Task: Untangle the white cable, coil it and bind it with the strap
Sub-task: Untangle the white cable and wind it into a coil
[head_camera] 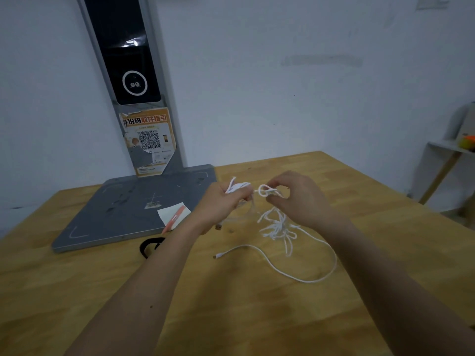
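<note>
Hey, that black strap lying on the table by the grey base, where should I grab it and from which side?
Probably pinch the black strap on its curved near-left edge, coming from above on the left. It lies flat as an open loop on the wooden table, its right part hidden behind the left forearm, and the grey base crowds its far side. Both hands are busy with the white cable.

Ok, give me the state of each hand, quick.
Left hand: closed on a bunch of the white cable.
Right hand: pinching a knotted loop of the same cable.
</note>
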